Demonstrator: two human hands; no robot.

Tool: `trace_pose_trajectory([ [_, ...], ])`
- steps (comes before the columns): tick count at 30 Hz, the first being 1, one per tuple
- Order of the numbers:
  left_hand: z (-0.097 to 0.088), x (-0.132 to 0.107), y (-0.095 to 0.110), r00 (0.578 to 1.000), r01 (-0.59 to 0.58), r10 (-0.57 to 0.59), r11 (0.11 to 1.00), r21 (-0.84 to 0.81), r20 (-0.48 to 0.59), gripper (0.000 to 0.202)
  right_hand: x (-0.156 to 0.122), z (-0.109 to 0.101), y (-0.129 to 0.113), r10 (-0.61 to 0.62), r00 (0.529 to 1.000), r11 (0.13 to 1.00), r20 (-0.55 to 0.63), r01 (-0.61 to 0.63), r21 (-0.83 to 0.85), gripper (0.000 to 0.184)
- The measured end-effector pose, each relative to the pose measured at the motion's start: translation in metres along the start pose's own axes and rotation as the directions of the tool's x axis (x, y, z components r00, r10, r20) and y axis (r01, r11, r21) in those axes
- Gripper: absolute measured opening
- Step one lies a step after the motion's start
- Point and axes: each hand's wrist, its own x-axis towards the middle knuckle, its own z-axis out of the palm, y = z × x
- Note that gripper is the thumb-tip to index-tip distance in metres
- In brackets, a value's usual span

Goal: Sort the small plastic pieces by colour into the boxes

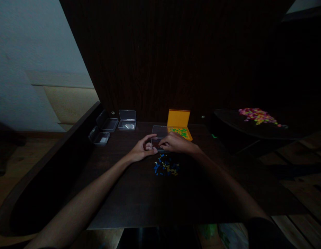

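A clear plastic box point(160, 130) with its lid raised stands at the middle of the dark table. My left hand point(142, 148) grips its left side, thumb at the front and fingers curled round the edge. Over the box's tray, my right hand point(174, 142) has its fingertips pinched together; whatever they hold is too small and dim to make out. Just in front of the box lies a loose pile of small blue and yellow pieces point(167, 166). Behind my right hand is an open orange box point(179, 118) containing small green pieces point(183, 132).
Several open clear boxes stand at the back left, among them one clear box point(127, 121) against the dark back panel point(150, 62). A raised table side point(54, 162) borders the left. On a dark surface to the right lies a heap of pink and yellow pieces point(259, 116).
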Motion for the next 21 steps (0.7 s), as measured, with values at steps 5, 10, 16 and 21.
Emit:
trace_pose_trajectory([
  [5,-0.0007,0.0001,-0.0012,1.0,-0.007,0.007,1.0,0.001,0.004,0.079,-0.0002,-0.0005,-0.0008,-0.01,1.0,1.0,0.013,0.01,-0.01,0.026],
  [10,0.0,0.0002,-0.0004,1.0,0.006,-0.006,1.0,-0.017,0.002,0.079,-0.0008,0.002,0.0005,-0.062,0.998,0.998,-0.018,0.062,0.002,0.025],
  [16,0.0003,0.0004,-0.0001,1.0,0.018,-0.018,1.0,-0.013,-0.002,0.081,-0.0003,0.0001,-0.0041,-0.044,0.999,0.999,-0.012,0.044,0.017,0.026],
  [21,-0.0006,0.0009,-0.0013,1.0,0.015,-0.015,1.0,-0.02,-0.001,0.081,-0.001,-0.0045,-0.0041,0.028,0.999,1.0,-0.023,-0.029,-0.008,0.025],
])
